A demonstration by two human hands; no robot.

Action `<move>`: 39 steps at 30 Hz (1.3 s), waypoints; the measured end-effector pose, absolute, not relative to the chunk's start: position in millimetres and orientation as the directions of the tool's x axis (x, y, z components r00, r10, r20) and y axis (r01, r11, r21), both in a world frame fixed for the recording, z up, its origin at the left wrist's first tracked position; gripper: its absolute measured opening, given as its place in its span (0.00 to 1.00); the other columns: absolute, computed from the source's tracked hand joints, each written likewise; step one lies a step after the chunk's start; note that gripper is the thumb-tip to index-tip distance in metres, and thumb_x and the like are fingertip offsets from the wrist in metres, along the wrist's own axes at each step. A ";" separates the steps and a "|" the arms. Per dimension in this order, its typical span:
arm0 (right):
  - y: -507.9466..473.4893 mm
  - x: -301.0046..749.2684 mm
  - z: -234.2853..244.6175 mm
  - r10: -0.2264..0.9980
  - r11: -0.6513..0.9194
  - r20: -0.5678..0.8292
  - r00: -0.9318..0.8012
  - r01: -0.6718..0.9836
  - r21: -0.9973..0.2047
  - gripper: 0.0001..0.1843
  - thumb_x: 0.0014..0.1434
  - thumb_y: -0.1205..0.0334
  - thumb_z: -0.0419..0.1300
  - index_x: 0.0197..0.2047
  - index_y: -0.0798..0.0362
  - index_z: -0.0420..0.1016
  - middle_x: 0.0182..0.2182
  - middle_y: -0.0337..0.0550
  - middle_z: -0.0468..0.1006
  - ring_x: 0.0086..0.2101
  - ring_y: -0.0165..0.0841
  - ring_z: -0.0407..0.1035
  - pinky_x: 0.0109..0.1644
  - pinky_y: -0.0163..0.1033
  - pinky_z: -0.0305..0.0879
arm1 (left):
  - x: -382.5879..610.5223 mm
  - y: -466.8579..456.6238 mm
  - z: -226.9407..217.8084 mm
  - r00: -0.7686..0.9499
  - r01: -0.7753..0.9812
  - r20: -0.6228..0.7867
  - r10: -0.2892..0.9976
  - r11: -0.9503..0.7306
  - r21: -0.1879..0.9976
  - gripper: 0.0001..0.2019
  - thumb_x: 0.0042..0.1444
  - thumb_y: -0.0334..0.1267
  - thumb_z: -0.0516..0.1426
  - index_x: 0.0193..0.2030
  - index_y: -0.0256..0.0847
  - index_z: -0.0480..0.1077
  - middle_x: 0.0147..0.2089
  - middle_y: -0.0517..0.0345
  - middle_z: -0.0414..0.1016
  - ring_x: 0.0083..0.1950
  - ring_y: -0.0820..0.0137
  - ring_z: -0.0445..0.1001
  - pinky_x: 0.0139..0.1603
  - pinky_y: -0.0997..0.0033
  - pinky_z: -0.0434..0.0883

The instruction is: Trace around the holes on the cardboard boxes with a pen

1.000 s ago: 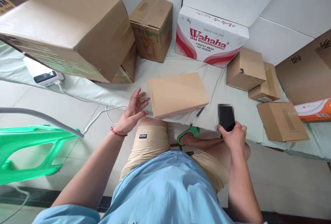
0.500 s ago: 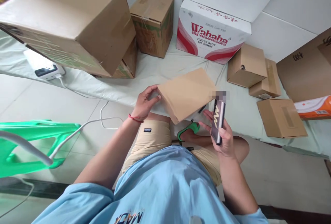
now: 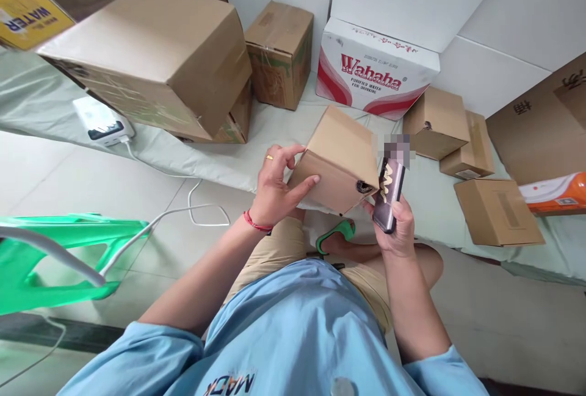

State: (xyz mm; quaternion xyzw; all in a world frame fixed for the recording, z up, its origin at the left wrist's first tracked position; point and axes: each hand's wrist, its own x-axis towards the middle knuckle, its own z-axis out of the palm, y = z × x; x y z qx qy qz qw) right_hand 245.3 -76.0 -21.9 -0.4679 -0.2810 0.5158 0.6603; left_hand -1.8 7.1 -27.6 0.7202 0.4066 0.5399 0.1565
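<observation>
My left hand [image 3: 276, 185] grips the near left corner of a plain tan cardboard box [image 3: 341, 161], which is tipped up on end over the edge of the pale green sheet [image 3: 215, 158]. A small round hole shows low on the box's right side. My right hand [image 3: 397, 228] is closed around a dark phone [image 3: 388, 196], held upright against the right side of the box, its top blurred.
Several cardboard boxes lie around: a large one [image 3: 151, 60] at left, a taped one [image 3: 279, 51] behind, a white Wahaha carton [image 3: 373, 69], small boxes [image 3: 437, 121] at right. A white power bank [image 3: 103, 121] with cable lies left. A green stool [image 3: 55, 255] stands on the tiled floor.
My left hand went from open beside the flat box to gripping it and tipping it upright. My right hand lifted the phone and brought it against the box's side.
</observation>
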 end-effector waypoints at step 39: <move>-58.6 259.9 5.8 0.665 0.131 0.621 0.414 0.754 -0.644 0.43 0.54 0.41 0.71 0.66 0.48 0.61 0.57 0.56 0.67 0.62 0.55 0.65 0.69 0.71 0.66 | 91.2 128.8 6.0 0.167 0.460 0.517 0.839 -0.530 0.712 0.29 0.50 0.33 0.70 0.59 0.48 0.72 0.62 0.48 0.70 0.72 0.47 0.63 0.78 0.36 0.62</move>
